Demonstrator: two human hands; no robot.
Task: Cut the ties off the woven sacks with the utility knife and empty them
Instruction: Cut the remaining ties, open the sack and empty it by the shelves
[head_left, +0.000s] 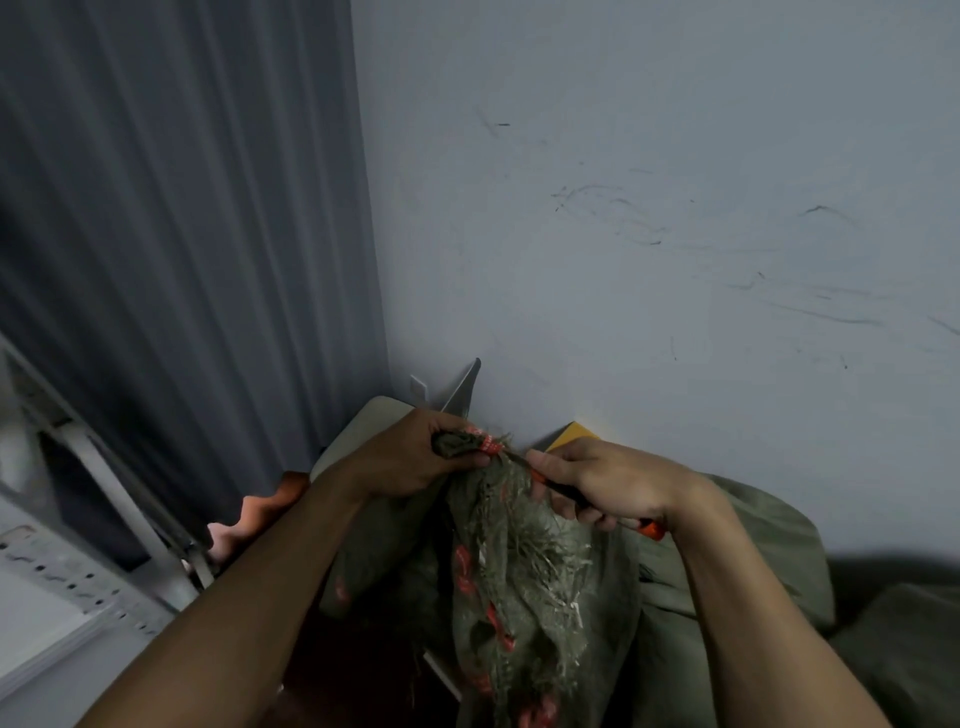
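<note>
A grey-green woven sack (524, 587) with red print and frayed threads stands between my forearms. Its bunched neck is bound by a red tie (487, 444). My left hand (410, 457) grips the gathered top of the neck just above the tie. My right hand (608, 480) holds an orange-and-black utility knife (652, 529); its front end reaches the neck right beside the tie. The blade itself is too small and dark to make out.
More grey-green sacks (769, 545) lie to the right against the scuffed wall. A yellow object (571, 434) and a pale board (358, 426) lean behind the sack. A grey curtain (182, 234) hangs at left, with a perforated metal rack (78, 577) below it.
</note>
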